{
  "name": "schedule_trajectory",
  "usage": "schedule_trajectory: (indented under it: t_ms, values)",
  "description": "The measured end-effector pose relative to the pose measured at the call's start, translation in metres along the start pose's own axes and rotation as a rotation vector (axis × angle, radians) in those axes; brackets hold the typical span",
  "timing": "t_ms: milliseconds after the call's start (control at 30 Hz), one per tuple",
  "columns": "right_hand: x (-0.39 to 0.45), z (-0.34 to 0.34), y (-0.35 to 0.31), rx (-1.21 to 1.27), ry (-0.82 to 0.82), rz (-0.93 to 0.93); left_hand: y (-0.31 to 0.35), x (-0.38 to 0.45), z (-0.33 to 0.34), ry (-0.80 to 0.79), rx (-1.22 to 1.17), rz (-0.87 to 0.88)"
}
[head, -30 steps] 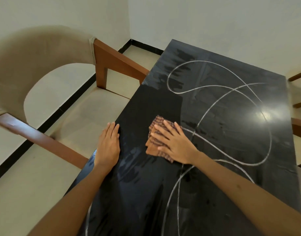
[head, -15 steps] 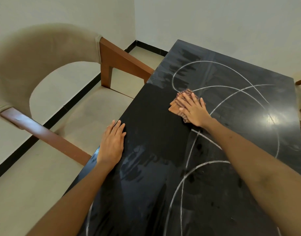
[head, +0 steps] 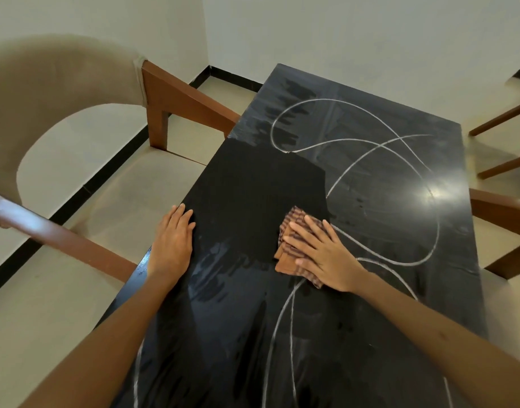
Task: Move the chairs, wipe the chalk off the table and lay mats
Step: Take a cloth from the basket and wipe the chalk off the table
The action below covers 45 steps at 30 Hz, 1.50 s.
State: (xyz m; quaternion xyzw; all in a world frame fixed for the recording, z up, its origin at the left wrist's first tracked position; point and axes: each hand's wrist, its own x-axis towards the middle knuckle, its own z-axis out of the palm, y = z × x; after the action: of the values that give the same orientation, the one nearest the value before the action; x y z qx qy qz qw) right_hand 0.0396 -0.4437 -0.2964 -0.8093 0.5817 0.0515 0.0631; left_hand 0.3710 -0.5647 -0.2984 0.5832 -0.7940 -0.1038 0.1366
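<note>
A black glossy table [head: 252, 184] fills the middle of the view, with looping white chalk lines [head: 367, 154] over its far and right parts. My right hand [head: 323, 254] lies flat with spread fingers on a folded brown striped cloth [head: 291, 245], pressing it against the tabletop near the centre. A dark wiped patch stretches from the cloth toward the left edge. My left hand [head: 172, 240] rests flat on the table's left edge, holding nothing.
A beige upholstered chair [head: 61, 92] with brown wooden arms stands close along the table's left side. Wooden parts of other chairs [head: 499, 210] show at the right edge. Walls with a black skirting close off the far corner.
My right hand pushed the cloth away across the table, then drew it back toward me, and the chalk in that strip is gone. My left hand stayed on the edge.
</note>
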Motion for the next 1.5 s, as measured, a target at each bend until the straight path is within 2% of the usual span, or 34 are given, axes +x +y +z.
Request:
schedule_trajectory:
  t_ms: [133,333,500,633,900,1000,1133,1300,1500]
  values:
    - [0.017,-0.002,0.025,0.024,0.029,0.036,-0.001,0.001,0.002,-0.007,-0.014,-0.017]
    - [0.084,-0.016,0.100,0.029,0.050,0.334,-0.005,0.002,0.006,0.021,-0.057,-0.024]
    - [0.104,-0.016,0.107,0.101,0.031,0.438,-0.007,0.000,0.008,0.043,-0.046,-0.002]
    - [0.080,-0.017,0.075,0.118,0.050,0.412,-0.005,-0.002,0.004,0.063,-0.028,0.030]
    - [-0.019,0.004,-0.032,0.009,0.012,0.067,0.003,-0.029,-0.014,0.084,0.022,0.047]
    - [-0.027,0.005,-0.044,0.006,-0.003,0.089,-0.003,-0.068,-0.024,0.122,-0.009,0.016]
    - [0.007,-0.007,-0.061,0.026,-0.007,0.086,-0.030,-0.126,-0.035,0.104,0.063,-0.021]
    - [0.109,-0.018,-0.132,0.088,0.000,0.005,-0.061,-0.173,-0.039,0.116,0.139,-0.046]
    - [0.190,-0.023,-0.182,0.126,-0.038,0.029,-0.067,-0.200,-0.043,0.191,0.153,-0.220]
